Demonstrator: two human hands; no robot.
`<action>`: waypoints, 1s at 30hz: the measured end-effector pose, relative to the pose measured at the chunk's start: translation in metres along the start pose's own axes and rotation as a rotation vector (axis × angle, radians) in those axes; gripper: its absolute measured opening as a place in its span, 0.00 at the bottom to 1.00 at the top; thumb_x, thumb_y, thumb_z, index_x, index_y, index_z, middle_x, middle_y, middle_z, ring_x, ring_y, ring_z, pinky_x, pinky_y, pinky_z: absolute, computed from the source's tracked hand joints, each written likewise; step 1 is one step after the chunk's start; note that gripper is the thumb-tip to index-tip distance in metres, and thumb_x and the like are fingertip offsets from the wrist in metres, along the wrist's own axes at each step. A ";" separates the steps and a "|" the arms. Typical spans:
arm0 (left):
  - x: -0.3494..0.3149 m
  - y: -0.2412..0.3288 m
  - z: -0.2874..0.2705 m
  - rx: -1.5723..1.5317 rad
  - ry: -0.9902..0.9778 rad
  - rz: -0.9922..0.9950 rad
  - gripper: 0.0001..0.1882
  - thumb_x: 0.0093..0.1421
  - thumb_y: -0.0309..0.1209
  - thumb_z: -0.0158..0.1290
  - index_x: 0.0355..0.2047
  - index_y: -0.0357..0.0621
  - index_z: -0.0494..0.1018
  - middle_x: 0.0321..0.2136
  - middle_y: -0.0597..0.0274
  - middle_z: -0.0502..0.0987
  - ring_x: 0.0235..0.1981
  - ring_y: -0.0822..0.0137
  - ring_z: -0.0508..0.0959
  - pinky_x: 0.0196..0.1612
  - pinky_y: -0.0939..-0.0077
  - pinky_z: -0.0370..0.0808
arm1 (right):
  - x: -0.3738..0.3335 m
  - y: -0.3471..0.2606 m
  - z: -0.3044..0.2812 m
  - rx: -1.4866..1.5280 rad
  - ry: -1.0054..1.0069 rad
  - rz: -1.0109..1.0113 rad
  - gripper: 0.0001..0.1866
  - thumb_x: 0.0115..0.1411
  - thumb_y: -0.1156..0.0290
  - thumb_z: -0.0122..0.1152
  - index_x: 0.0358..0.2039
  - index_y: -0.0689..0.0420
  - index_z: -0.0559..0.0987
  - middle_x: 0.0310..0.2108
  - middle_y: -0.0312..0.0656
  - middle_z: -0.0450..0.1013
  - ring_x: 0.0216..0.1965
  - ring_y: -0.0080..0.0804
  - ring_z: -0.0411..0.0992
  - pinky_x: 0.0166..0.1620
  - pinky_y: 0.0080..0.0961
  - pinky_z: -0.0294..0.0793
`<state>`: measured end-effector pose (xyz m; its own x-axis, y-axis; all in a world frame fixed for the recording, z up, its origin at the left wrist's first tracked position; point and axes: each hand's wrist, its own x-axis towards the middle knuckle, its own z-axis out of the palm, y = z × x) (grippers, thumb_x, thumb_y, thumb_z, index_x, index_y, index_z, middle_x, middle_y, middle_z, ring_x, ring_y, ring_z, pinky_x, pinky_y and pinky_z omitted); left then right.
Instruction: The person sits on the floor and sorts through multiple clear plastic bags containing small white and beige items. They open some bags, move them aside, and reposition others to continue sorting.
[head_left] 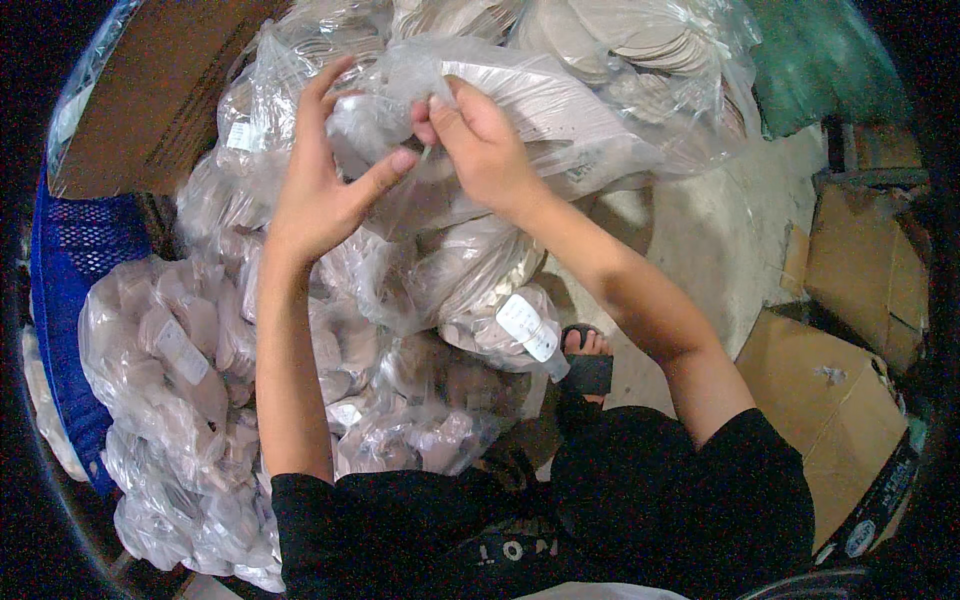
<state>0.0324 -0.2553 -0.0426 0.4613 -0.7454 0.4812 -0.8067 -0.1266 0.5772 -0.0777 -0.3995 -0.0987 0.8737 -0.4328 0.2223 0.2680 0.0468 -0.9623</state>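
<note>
A large clear plastic bag (560, 115) filled with stacked thin, pale flat pieces lies in front of me on top of other bags. My right hand (485, 150) is closed, thumb and fingers pinching the bag's loose, gathered plastic. A thin pale strip shows just below those fingertips; I cannot tell whether it is a tie or a fold of film. My left hand (325, 190) is open beside the bag's loose end, thumb and fingers spread apart with crumpled film behind them.
More filled clear bags (190, 350) are heaped at left and below. A white-labelled bag (525, 330) lies near my sandalled foot (588, 350). A blue perforated crate (95, 240) and cardboard (150, 90) stand left. Flattened cartons (825, 400) lie right; a green sack (815, 65) is far right.
</note>
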 end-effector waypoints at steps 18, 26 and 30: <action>0.005 0.020 0.044 0.386 -0.076 -0.133 0.18 0.62 0.42 0.57 0.50 0.52 0.79 0.19 0.51 0.78 0.22 0.46 0.79 0.26 0.57 0.75 | 0.017 0.002 -0.029 -0.228 -0.236 -0.074 0.22 0.60 0.56 0.54 0.22 0.62 0.83 0.22 0.51 0.77 0.28 0.38 0.76 0.44 0.36 0.71; -0.002 0.015 0.038 0.324 -0.242 0.033 0.28 0.64 0.34 0.54 0.60 0.33 0.62 0.20 0.49 0.78 0.27 0.52 0.80 0.38 0.64 0.75 | 0.020 -0.025 -0.005 -0.044 0.053 0.391 0.28 0.72 0.49 0.46 0.35 0.63 0.80 0.28 0.40 0.78 0.33 0.25 0.75 0.44 0.23 0.71; -0.014 0.006 0.039 -0.524 -0.152 -0.257 0.19 0.68 0.26 0.48 0.54 0.37 0.55 0.26 0.58 0.76 0.29 0.67 0.76 0.39 0.74 0.73 | 0.014 -0.024 -0.018 0.379 -0.034 0.351 0.27 0.72 0.50 0.47 0.35 0.64 0.80 0.30 0.41 0.78 0.35 0.24 0.75 0.44 0.26 0.72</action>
<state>0.0067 -0.2708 -0.0722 0.5287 -0.8235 0.2058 -0.3686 -0.0043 0.9296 -0.0790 -0.4224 -0.0756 0.9483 -0.3034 -0.0928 0.0792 0.5094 -0.8569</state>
